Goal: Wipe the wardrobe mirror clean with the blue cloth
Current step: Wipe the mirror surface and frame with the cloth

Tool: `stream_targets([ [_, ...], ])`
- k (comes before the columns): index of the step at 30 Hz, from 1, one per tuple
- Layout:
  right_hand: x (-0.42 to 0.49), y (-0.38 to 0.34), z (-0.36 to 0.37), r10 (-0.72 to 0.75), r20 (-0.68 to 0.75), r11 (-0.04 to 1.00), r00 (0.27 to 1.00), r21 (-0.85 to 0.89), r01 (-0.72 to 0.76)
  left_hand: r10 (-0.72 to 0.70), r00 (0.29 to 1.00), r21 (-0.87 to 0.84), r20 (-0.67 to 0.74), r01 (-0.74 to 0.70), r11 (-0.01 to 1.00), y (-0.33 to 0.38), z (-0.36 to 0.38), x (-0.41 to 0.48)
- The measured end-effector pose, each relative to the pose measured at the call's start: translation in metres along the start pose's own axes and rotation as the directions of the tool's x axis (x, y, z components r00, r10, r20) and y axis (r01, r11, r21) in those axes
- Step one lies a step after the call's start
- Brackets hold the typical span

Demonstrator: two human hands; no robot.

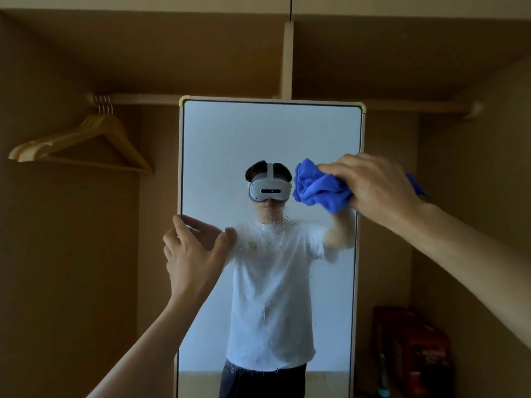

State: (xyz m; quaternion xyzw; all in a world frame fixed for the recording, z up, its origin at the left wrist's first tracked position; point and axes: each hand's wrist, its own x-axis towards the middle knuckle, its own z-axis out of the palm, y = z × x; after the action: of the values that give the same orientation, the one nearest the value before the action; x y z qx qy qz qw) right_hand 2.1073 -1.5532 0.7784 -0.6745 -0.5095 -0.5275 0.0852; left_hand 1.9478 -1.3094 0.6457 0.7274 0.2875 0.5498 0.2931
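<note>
Brown wardrobe (71,254) interior: wooden hangers (86,142) on rail (143,99) upper L, red box (411,349) low R. Mirror (270,133) stands upright, long axis vertical, glass facing the person; droplets and a brownish spot mid-glass. R hand (379,185) has fingers clamped on the bunched blue cloth (319,188) by the R edge, approx mid-height. L hand (192,254), fingers spread, rests at the L edge.

Home wardrobe (201,53) interior: hanging rail (143,99), wooden hangers (99,122).
</note>
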Motion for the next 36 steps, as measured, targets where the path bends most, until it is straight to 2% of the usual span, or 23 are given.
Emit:
stream_targets([
  [7, -0.022, -0.006, 0.010, -0.005, 0.072, 1.000, 0.997, 0.013, 0.004, 0.009, 1.000, -0.001, 0.012, -0.009, 1.000, 0.000, 0.000, -0.001],
  [11, -0.010, 0.002, 0.002, 0.017, 0.065, 1.000, 0.998, -0.026, -0.016, 0.013, 1.000, -0.006, 0.022, -0.013, 1.000, -0.001, -0.003, -0.001],
  [16, 0.006, 0.022, -0.014, 0.164, -0.042, 0.985, 0.985, -0.044, -0.166, 0.019, 1.000, 0.006, 0.025, -0.019, 1.000, -0.003, -0.004, -0.001],
  [20, 0.000, 0.014, -0.015, 0.195, -0.042, 0.976, 0.980, -0.095, -0.198, 0.024, 0.999, -0.006, 0.036, -0.023, 1.000, -0.005, -0.004, -0.002],
  [25, -0.023, 0.001, 0.002, 0.267, 0.022, 0.962, 0.964, -0.070, -0.265, 0.014, 0.998, 0.005, 0.058, -0.015, 1.000, -0.005, -0.008, -0.003],
  [30, -0.019, -0.002, 0.013, 0.421, -0.081, 0.906, 0.903, 0.085, -0.415, 0.012, 0.998, 0.004, 0.067, -0.012, 1.000, -0.004, -0.014, -0.001],
  [36, -0.009, 0.001, 0.020, 0.599, -0.164, 0.799, 0.784, 0.191, -0.571, 0.041, 0.997, -0.002, 0.063, -0.041, 0.999, -0.016, -0.016, 0.009],
])
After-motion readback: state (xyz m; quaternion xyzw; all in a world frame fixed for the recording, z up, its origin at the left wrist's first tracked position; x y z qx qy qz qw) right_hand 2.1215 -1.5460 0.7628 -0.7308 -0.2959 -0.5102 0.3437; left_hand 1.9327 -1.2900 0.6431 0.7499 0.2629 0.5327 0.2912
